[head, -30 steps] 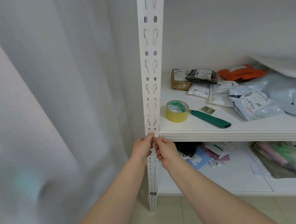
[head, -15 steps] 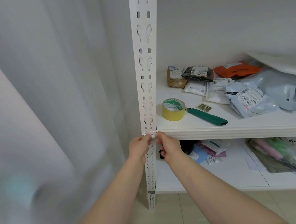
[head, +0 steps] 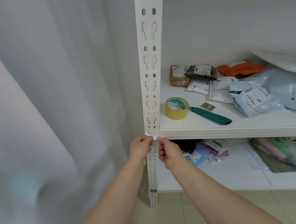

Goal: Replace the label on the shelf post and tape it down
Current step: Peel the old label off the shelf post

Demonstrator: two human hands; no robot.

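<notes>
Shelf post [head: 150, 61], label [head: 150, 136] at shelf edge [head: 228, 131]

Tape roll [head: 177, 109] and knife [head: 211, 116] block the shelf [head: 228, 130] beside the post [head: 150, 61].

Shelf post [head: 150, 61]: perforated metal, white painted coat, smooth, low sheen.
Shelf board [head: 228, 124]: white, smooth, slightly glossy; front edge ribbed.
Label [head: 151, 136]: thin white paper, matt, ragged at the edge.
Tape roll [head: 176, 109]: yellow plastic film, glossy.
Utility knife [head: 211, 115]: green plastic casing, smooth, dull sheen.
Curtain [head: 59, 81]: pale cloth, matt, soft folds.
Grey mailer bag [head: 254, 99]: plastic film, crinkled, shiny.
Brown parcel [head: 178, 76]: paper wrap, matt.
Floor [head: 181, 211]: pale tiles, smooth.
</notes>
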